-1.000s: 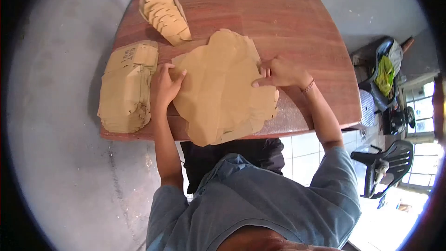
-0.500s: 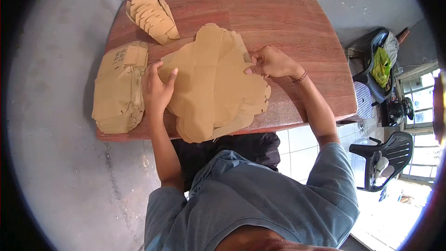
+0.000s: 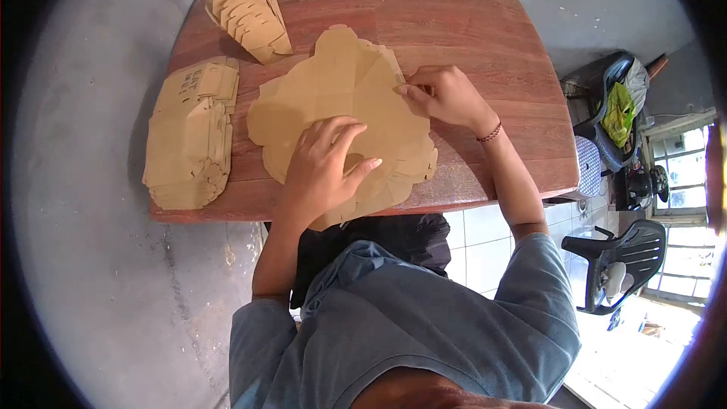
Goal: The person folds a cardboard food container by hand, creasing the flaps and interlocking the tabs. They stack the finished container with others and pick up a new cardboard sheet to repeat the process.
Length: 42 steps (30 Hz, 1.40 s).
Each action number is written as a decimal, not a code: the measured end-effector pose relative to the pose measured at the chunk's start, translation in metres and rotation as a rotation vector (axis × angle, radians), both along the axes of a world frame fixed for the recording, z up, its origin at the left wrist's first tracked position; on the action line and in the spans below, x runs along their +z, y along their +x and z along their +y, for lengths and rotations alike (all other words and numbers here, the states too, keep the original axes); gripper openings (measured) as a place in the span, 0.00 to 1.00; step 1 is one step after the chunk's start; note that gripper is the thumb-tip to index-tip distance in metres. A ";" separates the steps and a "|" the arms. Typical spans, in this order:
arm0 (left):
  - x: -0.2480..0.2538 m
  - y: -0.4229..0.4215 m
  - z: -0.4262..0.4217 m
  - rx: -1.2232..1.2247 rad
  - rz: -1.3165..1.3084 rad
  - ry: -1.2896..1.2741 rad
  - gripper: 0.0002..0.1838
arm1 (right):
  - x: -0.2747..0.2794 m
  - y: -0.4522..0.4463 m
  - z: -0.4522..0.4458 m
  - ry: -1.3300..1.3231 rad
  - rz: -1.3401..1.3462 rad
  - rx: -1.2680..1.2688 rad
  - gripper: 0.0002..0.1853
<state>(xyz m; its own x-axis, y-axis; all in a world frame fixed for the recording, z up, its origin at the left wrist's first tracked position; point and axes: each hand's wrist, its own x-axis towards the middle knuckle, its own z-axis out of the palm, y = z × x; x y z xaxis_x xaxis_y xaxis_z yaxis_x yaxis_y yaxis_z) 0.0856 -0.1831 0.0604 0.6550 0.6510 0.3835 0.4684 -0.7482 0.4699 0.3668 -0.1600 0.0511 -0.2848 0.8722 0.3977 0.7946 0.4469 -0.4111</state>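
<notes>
A pile of flat, die-cut cardboard box blanks (image 3: 303,98) lies in front of me at the table's near edge. My left hand (image 3: 326,163) is over the near part of the top blank, its fingers apart and curved, holding nothing. Whether its fingertips touch the cardboard I cannot tell. At the right side of the blanks, my right hand (image 3: 447,98) pinches an edge flap of the cardboard between thumb and curled fingers.
To the left is a stack of folded cardboard pieces (image 3: 185,132) with dark printing. Partly folded boxes (image 3: 250,15), nested together, stand at the back left of the wooden table (image 3: 462,15). Dark chairs (image 3: 625,261) and a patterned stool (image 3: 588,165) are off to the right.
My left hand has moved right, from the left edge of the blanks to over their near middle. My right hand has shifted slightly up along the right edge, still pinching there.
</notes>
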 end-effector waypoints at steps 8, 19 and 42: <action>0.020 -0.023 0.001 0.087 -0.064 -0.033 0.25 | 0.019 0.038 0.003 -0.296 0.924 -0.158 0.14; -0.019 -0.022 -0.011 -0.172 0.234 -0.061 0.42 | -0.039 0.270 -0.010 -0.327 0.082 -0.710 0.13; -0.028 -0.007 -0.033 -0.071 0.340 -0.019 0.28 | 0.012 -0.003 0.003 -0.725 0.102 -0.078 0.21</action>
